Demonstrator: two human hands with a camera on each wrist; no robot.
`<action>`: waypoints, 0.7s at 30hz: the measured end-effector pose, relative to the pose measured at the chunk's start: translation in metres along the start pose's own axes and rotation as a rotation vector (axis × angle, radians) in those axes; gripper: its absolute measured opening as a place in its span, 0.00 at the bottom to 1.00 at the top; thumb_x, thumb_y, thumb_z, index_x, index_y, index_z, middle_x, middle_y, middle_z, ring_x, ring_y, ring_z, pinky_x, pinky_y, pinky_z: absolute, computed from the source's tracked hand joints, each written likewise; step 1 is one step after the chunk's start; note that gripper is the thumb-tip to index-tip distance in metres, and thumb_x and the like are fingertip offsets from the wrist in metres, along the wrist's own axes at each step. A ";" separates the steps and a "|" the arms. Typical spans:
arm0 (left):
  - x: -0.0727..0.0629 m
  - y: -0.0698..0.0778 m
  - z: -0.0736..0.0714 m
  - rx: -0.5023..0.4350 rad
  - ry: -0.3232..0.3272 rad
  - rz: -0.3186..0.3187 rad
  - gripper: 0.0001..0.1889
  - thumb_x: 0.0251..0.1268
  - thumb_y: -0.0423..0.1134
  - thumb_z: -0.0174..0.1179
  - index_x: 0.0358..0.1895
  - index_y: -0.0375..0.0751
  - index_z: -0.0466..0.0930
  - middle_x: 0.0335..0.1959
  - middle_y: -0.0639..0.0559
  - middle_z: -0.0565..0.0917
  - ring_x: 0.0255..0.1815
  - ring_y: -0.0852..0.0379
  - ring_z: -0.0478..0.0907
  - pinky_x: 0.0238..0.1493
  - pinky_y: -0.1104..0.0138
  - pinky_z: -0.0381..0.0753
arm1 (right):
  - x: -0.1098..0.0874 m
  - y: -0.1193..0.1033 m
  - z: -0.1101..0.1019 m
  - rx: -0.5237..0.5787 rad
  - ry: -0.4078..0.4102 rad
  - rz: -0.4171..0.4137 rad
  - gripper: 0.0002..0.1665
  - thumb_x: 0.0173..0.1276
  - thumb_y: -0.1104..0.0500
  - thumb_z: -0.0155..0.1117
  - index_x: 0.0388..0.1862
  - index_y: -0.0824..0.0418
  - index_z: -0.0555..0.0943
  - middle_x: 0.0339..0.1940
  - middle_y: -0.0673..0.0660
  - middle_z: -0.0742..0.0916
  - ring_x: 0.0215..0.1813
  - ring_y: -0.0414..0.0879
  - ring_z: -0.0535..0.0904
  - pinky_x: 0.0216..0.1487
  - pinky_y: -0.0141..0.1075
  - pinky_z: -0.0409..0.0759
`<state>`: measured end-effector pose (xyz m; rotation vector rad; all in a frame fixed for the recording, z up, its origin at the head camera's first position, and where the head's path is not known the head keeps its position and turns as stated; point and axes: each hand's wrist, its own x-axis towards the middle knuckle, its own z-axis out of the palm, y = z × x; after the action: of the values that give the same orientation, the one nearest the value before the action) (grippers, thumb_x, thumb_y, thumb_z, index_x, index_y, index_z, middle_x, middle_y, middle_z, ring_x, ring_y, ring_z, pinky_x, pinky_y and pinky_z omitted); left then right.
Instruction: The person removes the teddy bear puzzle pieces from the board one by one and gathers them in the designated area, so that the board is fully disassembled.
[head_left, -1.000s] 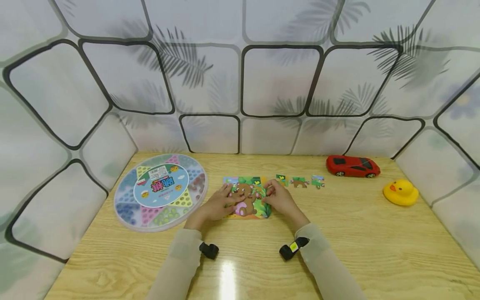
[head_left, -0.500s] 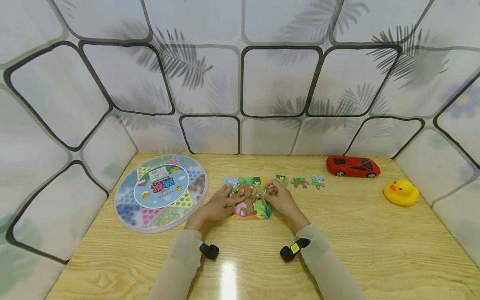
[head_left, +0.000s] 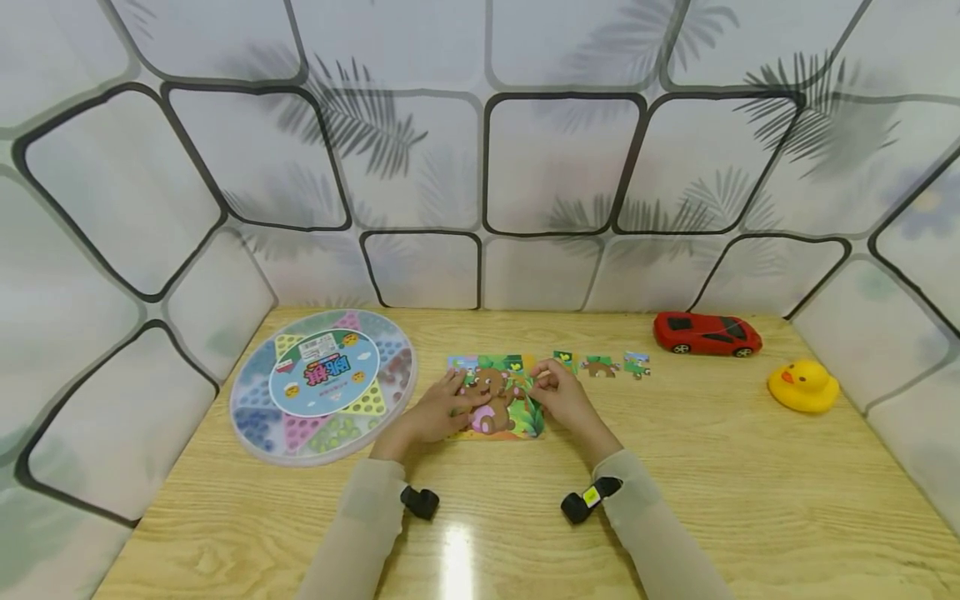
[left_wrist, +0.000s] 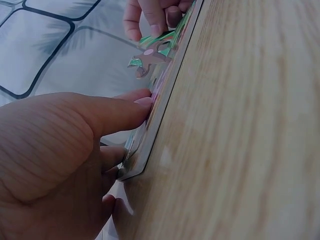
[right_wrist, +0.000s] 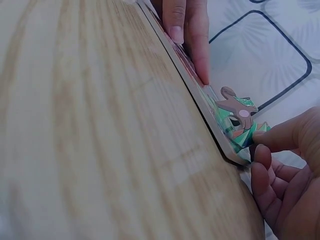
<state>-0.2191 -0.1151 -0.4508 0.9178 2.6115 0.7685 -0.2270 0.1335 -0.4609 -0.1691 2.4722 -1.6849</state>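
A bear jigsaw puzzle (head_left: 493,418) lies on the table in the head view. My left hand (head_left: 429,417) rests over its left side, fingers extended; in the left wrist view the thumb (left_wrist: 122,114) reaches onto the picture and other fingers are at the board's edge. From the right, my right hand (head_left: 564,402) pinches a puzzle piece (right_wrist: 243,112) between thumb and fingertips. This piece, brown with a pink spot and green parts, stands tilted up above the board's right part. Its lower edge is partly hidden by the fingers.
Three loose puzzle pieces lie in a row behind the right hand, the middle piece (head_left: 600,367) brown. A round Chinese checkers set (head_left: 322,371) lies on the left. A red toy car (head_left: 707,333) and a yellow rubber duck (head_left: 804,386) are at the right. Patterned cloth walls surround the table.
Over the last second both hands stay almost in place. The right hand's fingers have shifted only slightly at the puzzle's right side.
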 end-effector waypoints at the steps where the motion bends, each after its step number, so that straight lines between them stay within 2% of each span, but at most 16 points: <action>1: 0.000 0.000 0.000 0.000 0.000 0.001 0.21 0.71 0.39 0.51 0.66 0.44 0.70 0.72 0.26 0.44 0.73 0.30 0.35 0.69 0.40 0.42 | 0.000 0.000 0.000 0.003 0.001 0.003 0.11 0.67 0.69 0.58 0.47 0.64 0.72 0.30 0.56 0.79 0.27 0.43 0.72 0.27 0.29 0.74; 7: -0.001 0.003 -0.002 -0.012 -0.004 -0.015 0.21 0.71 0.38 0.51 0.66 0.44 0.70 0.73 0.27 0.44 0.73 0.30 0.35 0.69 0.40 0.41 | -0.001 -0.002 0.001 -0.002 0.024 0.011 0.11 0.67 0.69 0.58 0.47 0.63 0.72 0.28 0.57 0.79 0.23 0.43 0.76 0.24 0.28 0.74; 11: -0.002 0.005 -0.003 -0.035 -0.010 -0.034 0.21 0.71 0.38 0.51 0.66 0.44 0.70 0.73 0.27 0.43 0.73 0.31 0.34 0.70 0.41 0.40 | -0.003 -0.005 0.002 -0.101 0.050 -0.013 0.10 0.66 0.67 0.59 0.45 0.61 0.74 0.27 0.56 0.80 0.22 0.43 0.79 0.23 0.29 0.75; 15: -0.002 0.005 -0.003 -0.018 -0.008 -0.033 0.21 0.72 0.38 0.50 0.66 0.44 0.70 0.73 0.27 0.44 0.73 0.31 0.35 0.70 0.42 0.40 | -0.002 -0.007 0.001 -0.176 0.045 -0.039 0.09 0.66 0.66 0.60 0.44 0.60 0.74 0.27 0.55 0.80 0.22 0.43 0.80 0.22 0.31 0.75; 21: -0.002 0.005 -0.003 -0.023 0.000 -0.025 0.20 0.72 0.37 0.50 0.65 0.42 0.71 0.72 0.26 0.45 0.73 0.30 0.36 0.69 0.40 0.41 | 0.001 -0.005 0.000 -0.122 0.014 -0.008 0.10 0.67 0.66 0.59 0.46 0.60 0.74 0.28 0.56 0.78 0.24 0.44 0.80 0.24 0.32 0.76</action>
<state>-0.2160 -0.1144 -0.4452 0.8775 2.6034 0.7913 -0.2276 0.1319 -0.4560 -0.1808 2.5889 -1.5440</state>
